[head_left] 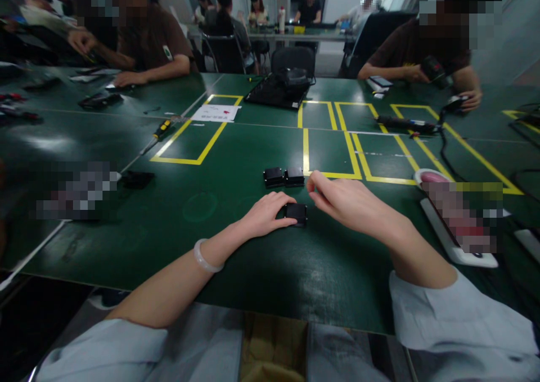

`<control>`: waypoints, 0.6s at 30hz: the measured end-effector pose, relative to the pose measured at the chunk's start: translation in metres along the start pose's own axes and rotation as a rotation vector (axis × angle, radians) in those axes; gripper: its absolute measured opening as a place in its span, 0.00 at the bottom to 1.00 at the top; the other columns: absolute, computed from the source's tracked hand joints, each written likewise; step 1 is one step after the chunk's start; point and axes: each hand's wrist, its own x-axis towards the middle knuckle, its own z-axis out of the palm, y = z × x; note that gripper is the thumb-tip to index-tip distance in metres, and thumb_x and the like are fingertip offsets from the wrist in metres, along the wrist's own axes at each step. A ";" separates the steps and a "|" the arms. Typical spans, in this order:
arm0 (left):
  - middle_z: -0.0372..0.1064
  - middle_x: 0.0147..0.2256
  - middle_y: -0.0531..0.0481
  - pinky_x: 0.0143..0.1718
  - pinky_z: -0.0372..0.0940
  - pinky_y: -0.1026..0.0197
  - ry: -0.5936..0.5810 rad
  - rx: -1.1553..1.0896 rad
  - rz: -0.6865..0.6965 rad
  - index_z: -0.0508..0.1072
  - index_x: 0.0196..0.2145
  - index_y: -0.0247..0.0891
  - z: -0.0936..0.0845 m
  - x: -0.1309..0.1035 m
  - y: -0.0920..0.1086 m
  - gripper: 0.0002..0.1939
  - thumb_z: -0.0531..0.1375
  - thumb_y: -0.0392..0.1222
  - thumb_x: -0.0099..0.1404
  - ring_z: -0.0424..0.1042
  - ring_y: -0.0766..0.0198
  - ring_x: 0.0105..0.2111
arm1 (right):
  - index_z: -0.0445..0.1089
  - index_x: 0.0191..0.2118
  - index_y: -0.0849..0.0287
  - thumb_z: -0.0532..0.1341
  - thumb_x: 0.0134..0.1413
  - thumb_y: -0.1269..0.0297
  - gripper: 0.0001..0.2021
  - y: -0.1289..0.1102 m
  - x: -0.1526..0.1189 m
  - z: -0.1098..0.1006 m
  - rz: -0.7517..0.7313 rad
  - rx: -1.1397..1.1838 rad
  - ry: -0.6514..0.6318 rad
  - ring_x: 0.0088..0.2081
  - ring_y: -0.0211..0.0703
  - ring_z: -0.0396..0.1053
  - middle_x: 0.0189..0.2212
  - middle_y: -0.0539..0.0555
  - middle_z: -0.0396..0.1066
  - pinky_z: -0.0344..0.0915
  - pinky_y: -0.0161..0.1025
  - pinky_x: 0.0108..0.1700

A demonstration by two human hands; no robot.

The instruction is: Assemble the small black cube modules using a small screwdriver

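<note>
A small flat black block (297, 213) lies on the green table (236, 281) in front of me. My left hand (266, 214) grips it from the left, thumb along its near side and fingers at its far left edge. Just to the right of the block, my right hand (352, 203) is raised with its fingers curled and pressed together; whatever they hold, if anything, is hidden. Beyond my hands sit two similar black blocks, a left one (274, 177) and a right one (294, 176), side by side.
Yellow tape rectangles (306, 151) mark the table. A screwdriver (162, 130) and a printed paper (217, 113) lie to the left. A black panel (274, 95) rests farther back. At right are a white tray (476, 256) and a black power tool (407, 124). Co-workers sit opposite.
</note>
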 end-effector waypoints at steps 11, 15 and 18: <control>0.69 0.46 0.45 0.46 0.62 0.53 -0.004 -0.001 0.001 0.67 0.51 0.40 0.001 0.000 -0.001 0.20 0.59 0.54 0.67 0.68 0.53 0.45 | 0.60 0.43 0.56 0.48 0.67 0.55 0.11 -0.001 0.001 0.000 0.037 0.017 0.005 0.27 0.42 0.67 0.27 0.50 0.70 0.47 0.36 0.27; 0.68 0.46 0.45 0.47 0.63 0.53 -0.007 0.002 -0.004 0.67 0.51 0.40 0.000 0.000 0.000 0.20 0.59 0.55 0.67 0.68 0.53 0.45 | 0.61 0.44 0.57 0.47 0.67 0.59 0.10 -0.001 0.001 -0.001 0.025 0.000 -0.004 0.25 0.42 0.66 0.26 0.51 0.70 0.46 0.36 0.27; 0.68 0.46 0.45 0.47 0.63 0.53 -0.002 0.001 -0.005 0.67 0.51 0.40 0.000 0.000 0.000 0.20 0.59 0.55 0.67 0.67 0.53 0.45 | 0.60 0.46 0.57 0.46 0.67 0.61 0.10 -0.002 0.000 -0.003 0.003 0.021 0.000 0.25 0.41 0.66 0.27 0.51 0.70 0.46 0.36 0.26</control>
